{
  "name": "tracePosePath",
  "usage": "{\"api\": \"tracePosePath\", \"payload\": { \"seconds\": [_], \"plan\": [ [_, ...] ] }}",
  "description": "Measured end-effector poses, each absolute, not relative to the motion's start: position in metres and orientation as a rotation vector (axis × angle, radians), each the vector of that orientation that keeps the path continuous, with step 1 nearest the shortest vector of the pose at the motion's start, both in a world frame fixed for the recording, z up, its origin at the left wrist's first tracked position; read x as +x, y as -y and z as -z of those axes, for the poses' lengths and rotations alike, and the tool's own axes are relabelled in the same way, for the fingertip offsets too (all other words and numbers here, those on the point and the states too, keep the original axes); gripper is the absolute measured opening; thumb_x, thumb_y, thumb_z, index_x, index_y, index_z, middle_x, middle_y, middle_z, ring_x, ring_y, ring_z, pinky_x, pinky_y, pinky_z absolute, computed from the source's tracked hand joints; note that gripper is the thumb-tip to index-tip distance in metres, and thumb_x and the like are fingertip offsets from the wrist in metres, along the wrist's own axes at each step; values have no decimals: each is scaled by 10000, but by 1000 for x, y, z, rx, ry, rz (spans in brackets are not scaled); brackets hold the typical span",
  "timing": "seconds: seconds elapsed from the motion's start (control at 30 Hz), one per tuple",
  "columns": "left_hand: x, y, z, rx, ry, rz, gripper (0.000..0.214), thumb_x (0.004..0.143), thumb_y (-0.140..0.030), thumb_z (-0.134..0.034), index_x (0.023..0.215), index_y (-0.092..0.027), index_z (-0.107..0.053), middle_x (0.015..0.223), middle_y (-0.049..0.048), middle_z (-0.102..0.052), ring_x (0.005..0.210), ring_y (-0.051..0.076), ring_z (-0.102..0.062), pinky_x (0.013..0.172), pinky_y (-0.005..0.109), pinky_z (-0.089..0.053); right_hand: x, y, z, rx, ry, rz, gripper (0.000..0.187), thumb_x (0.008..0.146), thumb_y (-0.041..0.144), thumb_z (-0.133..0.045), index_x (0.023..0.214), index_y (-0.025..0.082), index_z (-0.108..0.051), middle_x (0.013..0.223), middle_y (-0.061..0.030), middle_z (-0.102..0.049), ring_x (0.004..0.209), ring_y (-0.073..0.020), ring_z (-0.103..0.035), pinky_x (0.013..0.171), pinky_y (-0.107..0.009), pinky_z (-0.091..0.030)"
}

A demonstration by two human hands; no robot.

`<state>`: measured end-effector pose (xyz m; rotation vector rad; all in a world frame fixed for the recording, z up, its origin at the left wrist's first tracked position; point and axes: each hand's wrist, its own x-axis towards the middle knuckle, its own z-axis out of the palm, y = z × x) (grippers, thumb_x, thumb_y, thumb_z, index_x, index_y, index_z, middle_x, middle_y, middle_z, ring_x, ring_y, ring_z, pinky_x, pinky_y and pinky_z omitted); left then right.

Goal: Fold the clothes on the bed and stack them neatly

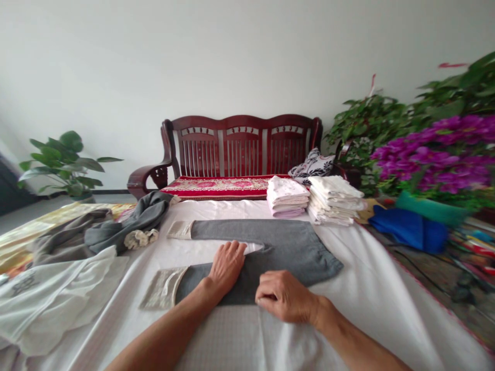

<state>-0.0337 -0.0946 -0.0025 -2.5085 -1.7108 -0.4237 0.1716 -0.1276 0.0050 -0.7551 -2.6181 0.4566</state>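
Note:
Grey trousers lie spread on the white cloth, waist to the right and legs to the left, with pale lace-like cuffs at the leg ends. My left hand rests flat on the nearer leg, its fingers stretched out toward the gap between the legs. At the trousers' near edge, my right hand is closed, thumb and curled fingers pinching the fabric border. Its palm hides part of that edge.
Folded pink-white clothes and a stack of cream clothes stand behind the trousers. Crumpled dark garments and a sheer white garment lie left. A red wooden bench is behind; purple flowers and a blue cloth are right.

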Motion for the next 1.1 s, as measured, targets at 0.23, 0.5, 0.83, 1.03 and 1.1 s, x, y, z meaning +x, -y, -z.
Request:
{"api": "tracePosePath", "payload": {
  "seconds": [0.23,0.5,0.83,1.03,1.1],
  "plan": [
    [-31,118,14,-2774,1237,591,305,988,-182,-463,1263,-218,-591,1340,70,-621,1268,217,-548,1087,390,-444,177,111,1,-1131,2129,-295,366,1007,266,-353,1232,196,-633,1243,-109,-678,1180,-208,-603,1014,-364,-472],
    [-37,122,19,-2958,1141,382,576,989,-344,-501,1528,-198,-362,1592,106,-373,1486,249,-308,1221,432,-285,196,95,30,-1628,2462,100,665,1017,476,-328,1512,35,-374,1587,-215,-322,1480,-328,-284,1197,-515,-259],
    [-54,142,22,-2951,1151,233,660,986,-420,-505,1577,-298,-237,1650,89,-217,1521,280,-191,1229,493,-215,257,56,22,-2216,2167,141,692,993,489,-265,1549,81,-322,1621,-152,-281,1507,-285,-218,1212,-530,-147],
    [-75,162,7,-3110,1156,158,682,963,-458,-538,1567,-263,-288,1653,114,-196,1524,312,-165,1231,527,-176,266,49,25,-2288,2136,150,712,990,501,-197,1564,88,-276,1649,-104,-225,1520,-260,-172,1218,-532,-136],
    [-88,166,-2,-3247,1117,274,581,976,-437,-520,1519,-271,-397,1613,92,-330,1498,286,-271,1224,487,-233,267,48,27,-2279,2134,152,718,986,511,-200,1562,91,-282,1649,-100,-228,1518,-261,-177,1216,-533,-147]
  ]
}}
